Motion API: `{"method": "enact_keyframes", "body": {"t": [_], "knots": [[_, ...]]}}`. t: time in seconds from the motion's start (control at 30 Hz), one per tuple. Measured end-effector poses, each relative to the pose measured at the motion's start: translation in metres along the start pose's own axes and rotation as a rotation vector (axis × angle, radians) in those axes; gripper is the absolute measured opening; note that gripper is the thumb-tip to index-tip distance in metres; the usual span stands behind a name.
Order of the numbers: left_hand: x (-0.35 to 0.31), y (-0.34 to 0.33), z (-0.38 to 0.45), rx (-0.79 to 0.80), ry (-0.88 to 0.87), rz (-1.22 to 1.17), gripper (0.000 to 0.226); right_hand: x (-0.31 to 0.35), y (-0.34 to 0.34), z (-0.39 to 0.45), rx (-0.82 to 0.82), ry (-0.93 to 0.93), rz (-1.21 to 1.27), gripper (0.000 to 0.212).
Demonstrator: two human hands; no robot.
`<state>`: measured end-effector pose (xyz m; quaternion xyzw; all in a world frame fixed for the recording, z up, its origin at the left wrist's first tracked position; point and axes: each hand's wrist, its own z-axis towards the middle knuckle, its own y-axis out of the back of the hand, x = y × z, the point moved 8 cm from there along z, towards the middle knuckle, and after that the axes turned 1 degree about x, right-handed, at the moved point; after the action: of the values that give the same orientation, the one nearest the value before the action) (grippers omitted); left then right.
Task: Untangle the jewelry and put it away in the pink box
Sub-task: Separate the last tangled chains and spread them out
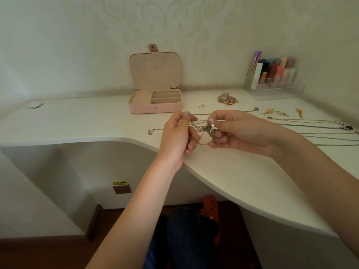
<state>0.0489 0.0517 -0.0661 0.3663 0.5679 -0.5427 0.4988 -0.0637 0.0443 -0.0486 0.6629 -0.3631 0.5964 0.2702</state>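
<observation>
- Pink box [155, 108]: set open on the white desk [77, 123], lid raised against the wall, compartments exposed.
- Left hand [177, 134]: held above the desk edge, thumb and finger pinched on a strand of chain.
- Tangled necklaces [208, 129]: suspended between both hands, in front of the box.
- Right hand [240, 133]: fingers curled, the knot pinched.
- Loose ring [202, 106], bracelet heap [227, 99], earrings [274, 113], straightened chains [310, 127]: laid on the desk.
- Clear organiser [274, 88]: placed far right.
</observation>
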Motion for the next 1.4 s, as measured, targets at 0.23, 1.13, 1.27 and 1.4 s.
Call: {"method": "enact_keyframes", "body": {"t": [0.23,1.13,1.27,1.4], "knots": [[-0.005,-0.003,-0.006,0.011,-0.046,0.011,0.012,0.004,0.005,-0.003,-0.042,-0.004,-0.005,0.020],[-0.018,-0.009,-0.020,0.062,-0.477,0.392,0.038,-0.014,0.005,0.013,-0.228,0.024,0.084,0.024],[-0.017,-0.015,-0.022,0.090,-0.538,0.479,0.046,-0.011,0.007,0.013,-0.249,0.062,0.005,0.022],[-0.019,-0.010,-0.024,-0.004,-0.540,0.451,0.042,-0.009,0.006,0.012,-0.254,0.063,-0.051,0.018]]}}
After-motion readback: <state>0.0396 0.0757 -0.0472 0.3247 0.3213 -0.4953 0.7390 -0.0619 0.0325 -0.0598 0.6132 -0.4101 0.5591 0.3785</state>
